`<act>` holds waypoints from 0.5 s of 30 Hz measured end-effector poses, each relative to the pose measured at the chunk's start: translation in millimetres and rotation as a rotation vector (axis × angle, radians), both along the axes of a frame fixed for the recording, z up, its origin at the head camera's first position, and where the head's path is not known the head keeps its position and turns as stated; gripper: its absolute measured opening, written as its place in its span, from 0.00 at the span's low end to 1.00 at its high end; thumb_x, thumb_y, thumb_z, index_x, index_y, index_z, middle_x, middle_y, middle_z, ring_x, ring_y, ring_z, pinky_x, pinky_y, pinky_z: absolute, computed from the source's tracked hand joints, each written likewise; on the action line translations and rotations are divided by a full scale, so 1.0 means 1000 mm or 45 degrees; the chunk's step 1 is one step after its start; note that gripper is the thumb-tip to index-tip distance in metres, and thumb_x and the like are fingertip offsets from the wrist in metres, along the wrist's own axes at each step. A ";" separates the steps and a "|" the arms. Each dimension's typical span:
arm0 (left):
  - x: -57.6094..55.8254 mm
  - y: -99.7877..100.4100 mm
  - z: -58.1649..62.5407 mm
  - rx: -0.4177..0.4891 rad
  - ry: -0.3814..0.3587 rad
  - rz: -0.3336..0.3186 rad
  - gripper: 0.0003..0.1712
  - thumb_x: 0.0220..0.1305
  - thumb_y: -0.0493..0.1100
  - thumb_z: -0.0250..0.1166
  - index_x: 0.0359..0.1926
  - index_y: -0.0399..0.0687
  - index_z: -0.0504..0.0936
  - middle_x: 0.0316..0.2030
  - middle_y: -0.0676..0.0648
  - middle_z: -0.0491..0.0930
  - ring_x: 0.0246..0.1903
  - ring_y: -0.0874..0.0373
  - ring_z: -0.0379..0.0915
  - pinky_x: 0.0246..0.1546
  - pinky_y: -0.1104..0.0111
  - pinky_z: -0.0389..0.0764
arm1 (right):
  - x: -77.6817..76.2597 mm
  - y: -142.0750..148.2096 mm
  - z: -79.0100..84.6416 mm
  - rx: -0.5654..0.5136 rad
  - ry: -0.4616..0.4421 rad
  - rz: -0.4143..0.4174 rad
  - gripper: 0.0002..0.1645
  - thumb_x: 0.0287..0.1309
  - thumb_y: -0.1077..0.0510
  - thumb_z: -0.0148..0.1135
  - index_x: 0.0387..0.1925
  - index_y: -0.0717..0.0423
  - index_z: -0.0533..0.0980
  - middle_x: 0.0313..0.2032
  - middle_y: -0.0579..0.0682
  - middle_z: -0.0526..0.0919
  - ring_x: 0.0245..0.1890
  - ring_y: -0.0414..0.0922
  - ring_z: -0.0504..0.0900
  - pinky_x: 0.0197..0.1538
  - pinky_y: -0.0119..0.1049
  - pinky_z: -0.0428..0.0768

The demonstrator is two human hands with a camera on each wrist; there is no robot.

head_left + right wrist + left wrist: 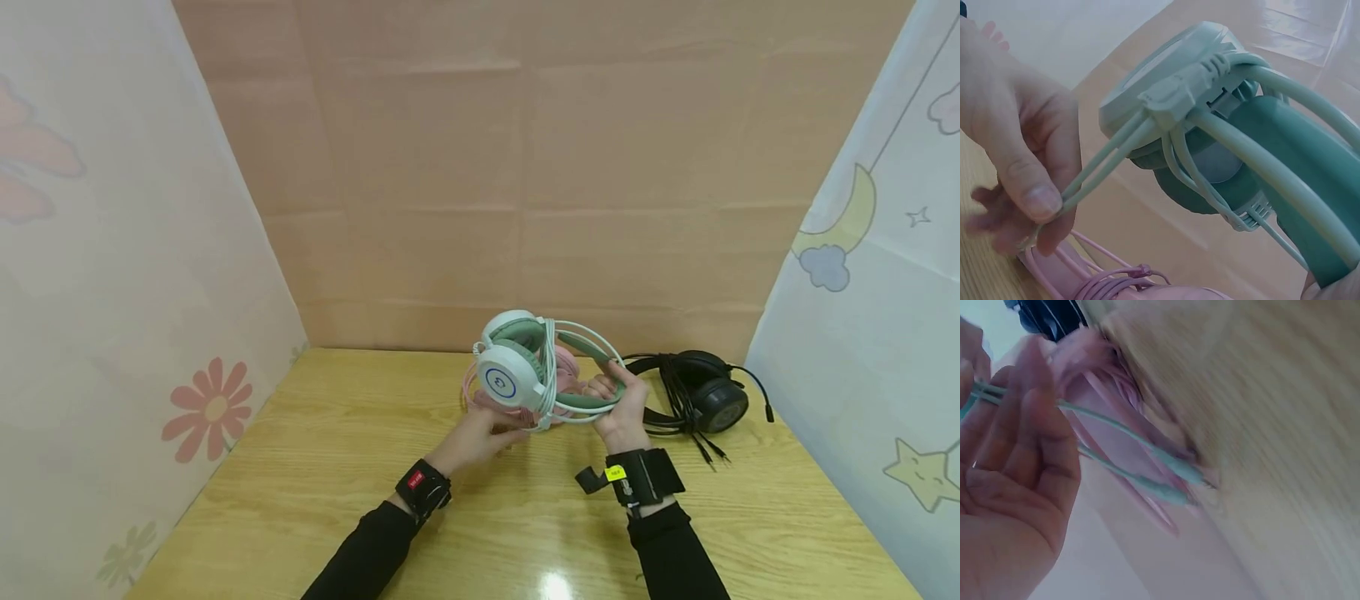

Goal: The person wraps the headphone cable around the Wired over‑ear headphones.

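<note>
White headphones [498, 375] with green padding are held up over the table, their cord wound around the ear cups. My right hand [624, 408] grips them by the headband, on the right side. Two thin pale green cable ends [1110, 150] run from the bundle to my left hand [476, 437], which pinches them between thumb and fingers. In the left wrist view the plugs [1175, 467] stick out past the fingers. Behind and below lie pink headphones [567, 367] with a wound pink cord [1110, 284], partly hidden by the white pair and my hands.
Black headphones [720, 406] with a bundled cord and a microphone boom [767, 408] lie on the wooden table [300, 500] right of my right hand. Brown paper [450, 167] covers the back, and printed sheets [112, 292] stand on both sides.
</note>
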State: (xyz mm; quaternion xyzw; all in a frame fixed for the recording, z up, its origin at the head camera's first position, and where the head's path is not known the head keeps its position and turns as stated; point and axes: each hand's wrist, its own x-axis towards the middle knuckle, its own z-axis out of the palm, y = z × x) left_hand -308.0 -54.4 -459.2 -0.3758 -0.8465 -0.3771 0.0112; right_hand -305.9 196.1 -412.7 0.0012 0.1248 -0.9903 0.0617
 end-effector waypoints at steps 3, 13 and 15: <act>-0.009 -0.004 -0.005 0.140 -0.166 -0.034 0.13 0.67 0.47 0.64 0.51 0.53 0.84 0.40 0.50 0.87 0.35 0.66 0.81 0.37 0.71 0.80 | 0.002 -0.002 0.000 0.002 0.020 0.015 0.15 0.75 0.56 0.42 0.33 0.56 0.72 0.18 0.41 0.49 0.13 0.37 0.51 0.16 0.32 0.64; -0.014 -0.008 -0.001 0.412 -0.411 0.076 0.23 0.63 0.41 0.68 0.58 0.53 0.75 0.50 0.49 0.80 0.43 0.45 0.81 0.41 0.56 0.83 | 0.005 -0.011 0.006 0.057 0.068 0.087 0.15 0.76 0.57 0.38 0.36 0.56 0.71 0.21 0.40 0.47 0.18 0.36 0.45 0.17 0.31 0.63; -0.015 -0.010 0.000 0.511 -0.436 0.070 0.22 0.65 0.39 0.66 0.59 0.50 0.74 0.49 0.49 0.81 0.42 0.47 0.82 0.41 0.52 0.83 | 0.006 -0.011 0.007 0.070 0.079 0.095 0.16 0.76 0.57 0.38 0.36 0.56 0.71 0.21 0.40 0.47 0.18 0.36 0.45 0.17 0.31 0.64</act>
